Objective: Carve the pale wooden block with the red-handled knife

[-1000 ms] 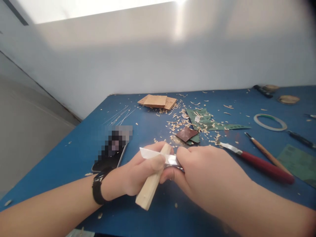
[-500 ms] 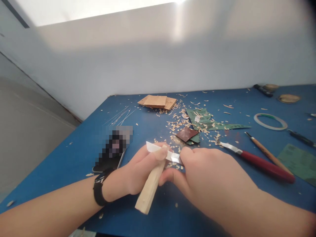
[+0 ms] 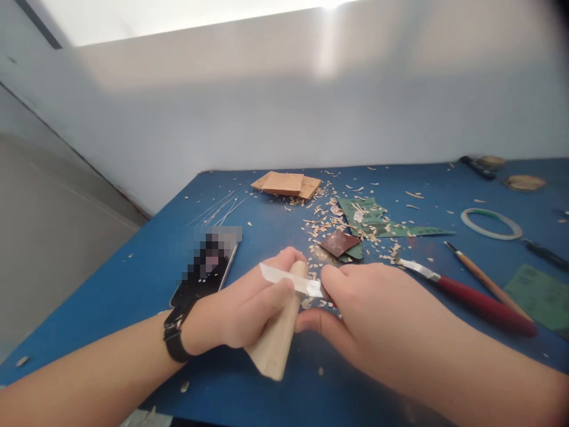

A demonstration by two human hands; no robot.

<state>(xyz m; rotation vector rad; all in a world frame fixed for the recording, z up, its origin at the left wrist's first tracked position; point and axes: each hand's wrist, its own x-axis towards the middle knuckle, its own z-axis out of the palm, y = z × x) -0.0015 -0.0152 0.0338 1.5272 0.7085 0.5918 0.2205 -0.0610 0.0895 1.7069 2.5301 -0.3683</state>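
Observation:
My left hand (image 3: 255,305), with a black watch on its wrist, is closed around a pale piece of wood (image 3: 278,344) held slanting above the blue table. My right hand (image 3: 368,302) is closed on a carving knife (image 3: 284,279); its fingers hide most of the handle, with a bit of red showing. The flat blade lies across the wood near its far end, and the left thumb presses by the back of the blade. The knife tip points left, past the left thumb.
Wood chips (image 3: 326,222) lie around sandpaper pieces (image 3: 340,243). Thin boards (image 3: 284,184) are stacked near the wall. A phone (image 3: 202,276) lies at left. On the right are a red-handled hook knife (image 3: 480,302), a wooden-handled tool (image 3: 482,276) and a tape roll (image 3: 491,224).
The wood has turned in my left hand and shows a broader face at its near end. Both hands keep hold, and the blade remains across the wood. The view has shifted slightly.

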